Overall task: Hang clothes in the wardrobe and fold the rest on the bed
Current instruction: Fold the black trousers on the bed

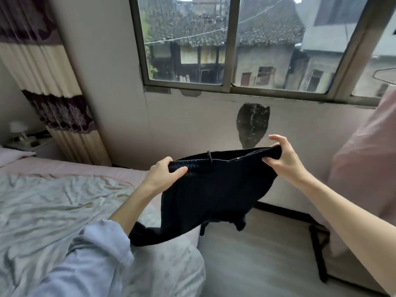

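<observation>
A pair of black trousers (214, 194) with an elastic, drawstring waistband hangs in the air in front of me, over the bed's corner. My left hand (162, 174) grips the left end of the waistband. At the other end, my right hand (282, 159) pinches the band between thumb and fingers. The legs droop down and trail onto the bed (53, 206), which has a rumpled pale sheet. No wardrobe is in view.
A window (231, 46) fills the wall ahead, with a dark patch on the plaster below it. A striped curtain (53, 99) hangs at the left beside a small nightstand. Pink fabric (364, 168) hangs at the right on a dark-framed rack; a wire hanger (383, 76) shows above it.
</observation>
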{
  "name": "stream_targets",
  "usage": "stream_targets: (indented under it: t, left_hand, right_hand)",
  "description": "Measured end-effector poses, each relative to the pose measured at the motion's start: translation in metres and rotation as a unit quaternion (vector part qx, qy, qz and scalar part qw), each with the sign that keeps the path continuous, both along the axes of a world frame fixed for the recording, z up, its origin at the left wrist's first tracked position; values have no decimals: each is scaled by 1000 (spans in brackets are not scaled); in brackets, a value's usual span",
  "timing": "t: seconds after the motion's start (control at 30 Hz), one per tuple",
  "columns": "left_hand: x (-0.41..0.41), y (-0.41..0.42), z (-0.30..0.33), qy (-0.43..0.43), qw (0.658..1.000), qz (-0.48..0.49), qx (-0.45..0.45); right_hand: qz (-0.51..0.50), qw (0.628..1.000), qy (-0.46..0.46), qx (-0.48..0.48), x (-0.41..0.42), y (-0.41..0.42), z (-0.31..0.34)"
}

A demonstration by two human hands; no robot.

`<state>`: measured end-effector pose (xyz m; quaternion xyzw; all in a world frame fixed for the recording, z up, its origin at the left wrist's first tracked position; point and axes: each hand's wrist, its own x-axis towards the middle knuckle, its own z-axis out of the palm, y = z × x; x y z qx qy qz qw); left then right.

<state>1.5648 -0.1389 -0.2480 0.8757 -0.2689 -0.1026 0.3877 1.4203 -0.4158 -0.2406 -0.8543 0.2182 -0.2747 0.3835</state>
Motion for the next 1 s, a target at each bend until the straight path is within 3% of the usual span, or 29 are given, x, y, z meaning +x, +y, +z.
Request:
stream_targets:
  t: [0.2, 0.37, 0.43, 0.6, 0.8, 0.93, 1.0]
  left_hand:
    - [-87, -61, 77, -46, 983, -99, -150]
    - [-184, -129, 136, -128, 950, -151, -242]
    - [-221, -153, 141, -131, 946, -186, -230]
    - [-313, -194, 119, -76, 955, -220, -181]
    - [-362, -213, 113, 10, 959, -243, -145]
    - [-383, -220, 102, -142, 969, -203, 5]
    - [-395, -219, 90, -169, 961, -211, 49]
  right_hand:
    - [-122, 990, -55, 35, -125, -35, 59]
    - [-259, 950, -161, 61, -256, -64, 108]
    - [-280, 938, -172, 109, -307, -76, 109]
    - [-309, 911, -32, 272, -417, -106, 75]
    - [-227, 947, 1, 227, -501, -98, 89]
    - [-222, 957, 59, 176, -522, -93, 82]
    - [-233, 956, 102, 148, -523, -85, 66]
